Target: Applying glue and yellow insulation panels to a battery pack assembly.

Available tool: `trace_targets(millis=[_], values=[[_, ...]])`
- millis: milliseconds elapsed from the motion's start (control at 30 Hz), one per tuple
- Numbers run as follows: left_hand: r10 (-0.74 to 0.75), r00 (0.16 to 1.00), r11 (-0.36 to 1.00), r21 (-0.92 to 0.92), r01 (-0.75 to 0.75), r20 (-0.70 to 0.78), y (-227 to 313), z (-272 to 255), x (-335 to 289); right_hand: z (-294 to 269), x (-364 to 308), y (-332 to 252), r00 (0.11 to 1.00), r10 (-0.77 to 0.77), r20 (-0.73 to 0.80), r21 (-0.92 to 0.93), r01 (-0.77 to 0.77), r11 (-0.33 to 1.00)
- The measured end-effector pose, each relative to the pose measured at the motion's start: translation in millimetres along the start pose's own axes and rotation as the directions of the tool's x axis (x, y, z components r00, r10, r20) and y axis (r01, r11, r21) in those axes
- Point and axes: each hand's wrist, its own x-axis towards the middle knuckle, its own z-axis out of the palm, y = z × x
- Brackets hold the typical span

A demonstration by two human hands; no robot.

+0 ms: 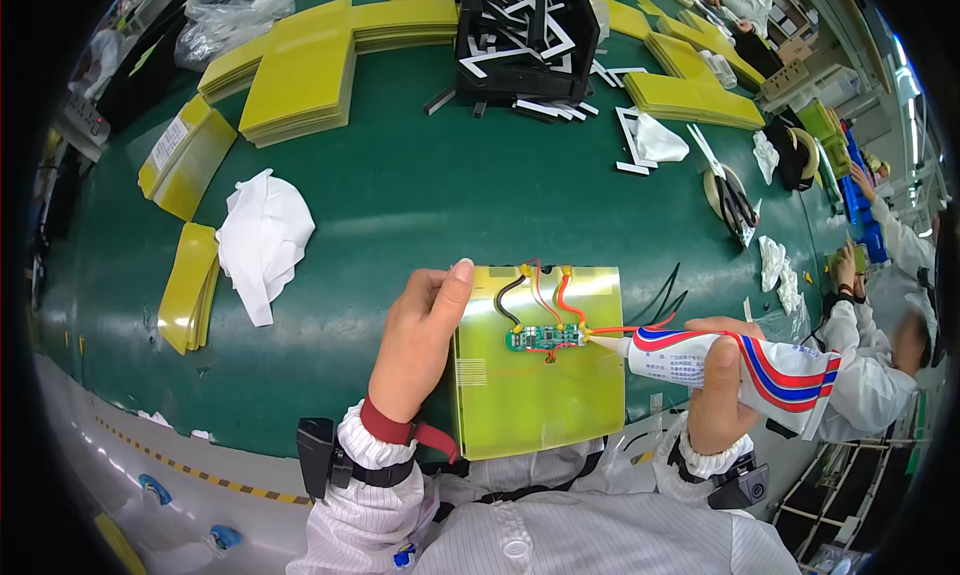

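Note:
My left hand [415,335] grips the left edge of a yellow-wrapped battery pack [540,405], thumb along its top left corner. A small green circuit board [530,339] lies on the pack, with black and red wires [566,293] running to yellowish blobs at the pack's far edge. My right hand [722,395] is closed around a white glue tube [785,370] with red and blue stripes. The tube's pale nozzle [608,344] points left, its tip at the board's right end. More red and black leads [665,310] stick out to the right of the pack.
On the green table [400,195] lie stacks of yellow sheets [300,75], a white cloth [264,235], scissors [735,200] on a tape roll and crumpled tissue [660,140]. A black bin [525,35] of black-and-white strips stands at the back. Co-workers [870,365] sit to the right.

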Motion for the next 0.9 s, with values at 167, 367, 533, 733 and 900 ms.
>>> trace_targets(millis=[167, 367, 533, 733, 900], values=[[0.002, 1.0, 1.0, -0.001, -0.002, 0.004, -0.7, -1.4, 0.2, 2.5, -1.3, 2.1, 1.0, 0.0, 0.006, 0.011, 0.0, 1.0], [0.018, 1.0, 1.0, 0.003, -0.018, 0.013, -0.1, -1.5, 0.4, 0.9, -2.4, 3.3, 1.0, -0.026, 0.0, -0.017, 0.026, 1.0], [0.008, 1.0, 1.0, 0.008, -0.008, 0.02, -1.6, -1.8, 0.6, 1.8, -2.4, 0.0, 1.0, -0.006, 0.019, 0.006, 0.006, 1.0], [0.012, 1.0, 1.0, -0.004, -0.012, 0.016, -3.6, -0.9, 1.2, 2.5, -1.3, -3.4, 0.999, 0.006, 0.038, 0.006, -0.007, 1.0], [0.026, 1.0, 1.0, -0.006, -0.026, 0.016, -1.6, -1.1, 1.4, 2.7, 2.9, -1.7, 0.999, -0.017, 0.034, -0.041, 0.018, 0.999]])
